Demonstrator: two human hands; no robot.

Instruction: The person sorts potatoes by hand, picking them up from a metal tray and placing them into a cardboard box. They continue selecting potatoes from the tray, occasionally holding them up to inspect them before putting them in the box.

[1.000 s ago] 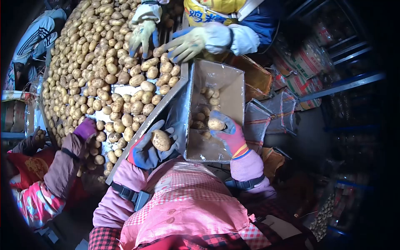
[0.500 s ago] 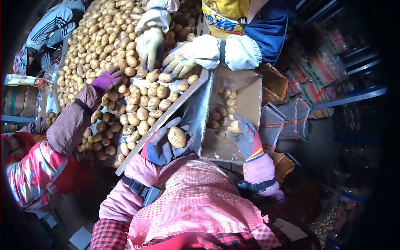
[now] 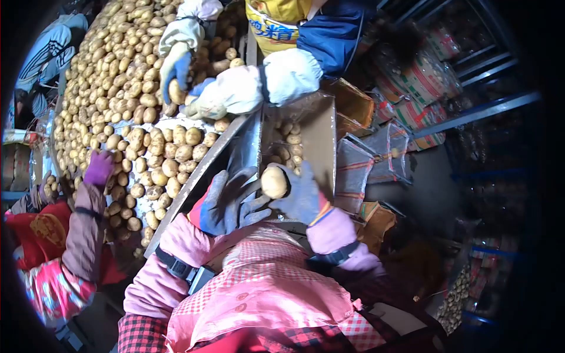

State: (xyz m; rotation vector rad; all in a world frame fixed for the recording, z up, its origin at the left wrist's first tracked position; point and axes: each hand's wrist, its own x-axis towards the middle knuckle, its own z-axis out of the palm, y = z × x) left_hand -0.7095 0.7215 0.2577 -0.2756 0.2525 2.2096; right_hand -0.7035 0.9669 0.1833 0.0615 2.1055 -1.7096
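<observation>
My left hand [image 3: 231,203], in a grey and blue glove, is open with its fingers spread, palm up, and nothing in it. Just to its right, a large pale potato [image 3: 275,182] is gripped between the fingers and thumb of my right hand [image 3: 299,195]. Both hands are over the near end of a long lined box [image 3: 318,138]. Several potatoes [image 3: 293,139] lie inside that box, partly hidden by my right hand. A wooden edge [image 3: 191,181] runs slantwise between the box and the table of potatoes.
Many potatoes [image 3: 118,70] cover the table at the upper left. A co-worker's gloved hands [image 3: 175,76] reach over it from the top, and a purple-gloved hand [image 3: 99,167] from the left. Mesh-sided bags [image 3: 355,167] and an orange-edged box [image 3: 353,106] stand at the right.
The potato in my left hand is now in my right hand. My right hand has moved left toward my left hand, which has opened. The co-workers' hands have shifted, and the view has turned.
</observation>
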